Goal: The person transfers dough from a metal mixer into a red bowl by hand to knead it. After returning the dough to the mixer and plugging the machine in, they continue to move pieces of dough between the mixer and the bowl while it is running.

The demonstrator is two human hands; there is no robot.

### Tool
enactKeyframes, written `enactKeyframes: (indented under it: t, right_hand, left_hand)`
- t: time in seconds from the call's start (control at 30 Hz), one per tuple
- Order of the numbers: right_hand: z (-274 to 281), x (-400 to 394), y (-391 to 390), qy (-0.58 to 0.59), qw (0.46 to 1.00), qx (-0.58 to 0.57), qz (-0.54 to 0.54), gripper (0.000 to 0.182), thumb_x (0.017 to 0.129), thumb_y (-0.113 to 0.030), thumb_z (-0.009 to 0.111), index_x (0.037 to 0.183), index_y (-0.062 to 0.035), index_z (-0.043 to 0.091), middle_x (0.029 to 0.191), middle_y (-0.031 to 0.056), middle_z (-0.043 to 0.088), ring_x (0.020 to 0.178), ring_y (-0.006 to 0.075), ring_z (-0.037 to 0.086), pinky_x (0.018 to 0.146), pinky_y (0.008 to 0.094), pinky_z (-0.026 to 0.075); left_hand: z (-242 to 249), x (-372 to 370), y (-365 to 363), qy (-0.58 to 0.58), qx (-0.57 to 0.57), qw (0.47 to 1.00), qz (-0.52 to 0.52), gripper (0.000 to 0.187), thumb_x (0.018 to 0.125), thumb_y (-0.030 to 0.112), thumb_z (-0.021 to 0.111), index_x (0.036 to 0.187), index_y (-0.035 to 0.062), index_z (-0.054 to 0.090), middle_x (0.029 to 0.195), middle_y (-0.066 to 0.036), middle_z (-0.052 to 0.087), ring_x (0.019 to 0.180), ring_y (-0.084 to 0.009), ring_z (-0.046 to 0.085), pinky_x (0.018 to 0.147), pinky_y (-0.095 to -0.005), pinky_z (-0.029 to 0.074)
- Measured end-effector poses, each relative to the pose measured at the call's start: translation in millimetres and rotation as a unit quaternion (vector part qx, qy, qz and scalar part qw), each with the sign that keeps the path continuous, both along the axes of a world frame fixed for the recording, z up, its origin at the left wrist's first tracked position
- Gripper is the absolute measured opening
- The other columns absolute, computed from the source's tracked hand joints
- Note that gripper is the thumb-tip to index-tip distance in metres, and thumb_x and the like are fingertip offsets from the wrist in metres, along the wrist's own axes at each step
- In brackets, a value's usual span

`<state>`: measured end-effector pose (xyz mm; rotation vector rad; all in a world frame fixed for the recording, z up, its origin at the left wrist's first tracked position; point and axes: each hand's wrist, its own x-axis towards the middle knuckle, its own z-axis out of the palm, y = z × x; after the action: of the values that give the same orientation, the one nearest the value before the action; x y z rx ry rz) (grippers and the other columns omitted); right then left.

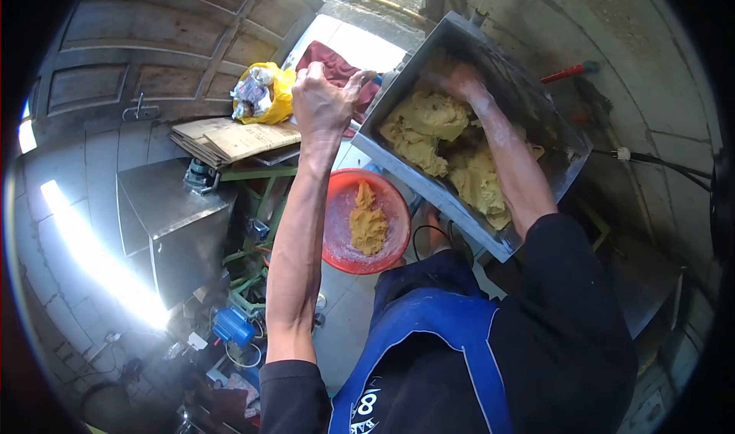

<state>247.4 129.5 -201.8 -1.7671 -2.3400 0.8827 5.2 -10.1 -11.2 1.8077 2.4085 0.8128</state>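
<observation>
My left hand [325,101] is raised in front of a maroon cloth [337,60], left of the metal trough. Its fingers are curled in and the thumb sticks out to the right; nothing shows in it. My right hand [465,81] reaches into the grey metal trough [436,193], blurred and dusted with flour, at the far end of the pale yellow dough [429,120]. Its fingers are not clear. More dough lies in lumps along the trough. Below stands a red basin [331,239] with a floury inside, holding a darker orange-yellow lump of dough [367,231].
A yellow plastic bag [279,101] sits by flattened cardboard [237,139] at left. Below are a metal box [172,196] and a blue motor [233,325]. A red-handled tool [566,72] and black cables [658,158] are at the right wall.
</observation>
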Motion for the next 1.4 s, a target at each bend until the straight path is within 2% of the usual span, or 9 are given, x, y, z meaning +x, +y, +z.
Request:
enactKeyframes:
  t: [0.23,0.4,0.5,0.87,0.9,1.03,1.13,1.27,1.4]
  right_hand:
    - [0,3,-1,-0.029,0.991,-0.114,0.068,0.116,0.072,-0.089,0.058,0.148,-0.0017,0.048,0.154,0.0213,0.045,0.138,0.034,0.05,0.116,0.0383,0.039]
    - [46,-9,-91,-0.08,0.994,-0.034,0.061,0.115,0.071,-0.083,0.067,0.148,-0.0007,0.045,0.15,0.0261,0.046,0.129,0.045,0.055,0.111,0.0546,0.041]
    - [57,4,-111,-0.098,0.979,0.131,0.124,0.098,0.07,-0.064,0.081,0.146,-0.0103,0.05,0.137,0.0258,0.057,0.124,0.0426,0.059,0.101,0.0547,0.049]
    - [62,13,-113,-0.099,0.973,0.044,0.205,0.041,0.078,-0.029,0.08,0.104,-0.0009,0.069,0.099,0.0211,0.068,0.097,0.0444,0.066,0.08,0.0495,0.057]
    - [48,32,-143,-0.023,0.956,0.231,0.182,0.041,0.083,-0.025,0.075,0.115,-0.0018,0.062,0.117,0.0244,0.061,0.106,0.0414,0.062,0.089,0.0506,0.053]
    - [109,73,-176,0.005,0.995,-0.042,0.093,0.07,0.079,-0.031,0.081,0.139,-0.0082,0.053,0.132,0.0261,0.054,0.121,0.0435,0.054,0.106,0.0518,0.044]
    - [86,128,-204,-0.021,0.995,0.09,0.031,0.078,0.082,-0.036,0.079,0.149,-0.0113,0.047,0.14,0.021,0.053,0.125,0.0441,0.054,0.101,0.0518,0.048]
    - [63,175,-171,0.007,0.983,-0.184,-0.02,0.063,0.089,-0.045,0.071,0.136,-0.0046,0.06,0.127,0.0275,0.064,0.124,0.043,0.059,0.103,0.0499,0.048]
    - [15,145,-131,0.018,0.977,-0.088,-0.192,0.06,0.089,-0.047,0.07,0.127,-0.0004,0.065,0.12,0.0302,0.067,0.116,0.0427,0.063,0.102,0.0487,0.048]
  left_hand:
    - [8,5,-1,-0.051,-0.037,0.998,0.006,0.06,0.071,0.051,0.088,0.078,-0.0056,0.069,0.08,-0.022,0.07,0.078,-0.0351,0.07,0.072,-0.0442,0.057]
    - [-1,-6,-1,-0.016,-0.03,0.999,-0.036,0.08,0.072,0.061,0.086,0.1,-0.0115,0.069,0.062,-0.016,0.07,0.069,-0.0237,0.075,0.063,-0.036,0.058]
    - [7,0,-2,-0.074,-0.029,0.996,-0.031,0.052,0.074,0.043,0.087,0.08,-0.0059,0.069,0.084,-0.023,0.069,0.081,-0.0343,0.07,0.072,-0.0445,0.056]
    - [9,1,-4,0.036,-0.034,0.999,-0.006,0.076,0.072,0.061,0.086,0.098,-0.0087,0.071,0.087,-0.028,0.072,0.082,-0.0379,0.073,0.073,-0.0437,0.057]
    - [12,3,-4,0.022,-0.051,0.998,-0.002,0.075,0.072,0.06,0.086,0.098,-0.0085,0.07,0.088,-0.028,0.072,0.083,-0.0379,0.073,0.074,-0.0438,0.057]
    - [17,9,-2,-0.012,-0.042,0.999,0.004,0.074,0.071,0.058,0.087,0.098,-0.009,0.07,0.089,-0.027,0.072,0.082,-0.0367,0.073,0.076,-0.0441,0.057]
    - [16,9,-2,-0.009,-0.059,0.998,0.025,0.075,0.07,0.058,0.088,0.099,-0.0094,0.07,0.09,-0.027,0.072,0.083,-0.037,0.073,0.076,-0.0436,0.056]
    - [18,13,-4,0.005,-0.044,0.999,0.018,0.075,0.072,0.059,0.086,0.098,-0.0095,0.07,0.086,-0.025,0.072,0.08,-0.0364,0.073,0.073,-0.0441,0.056]
    - [22,14,-4,-0.032,-0.088,0.995,0.039,0.075,0.072,0.061,0.085,0.096,-0.009,0.07,0.086,-0.027,0.072,0.082,-0.0362,0.073,0.073,-0.0441,0.056]
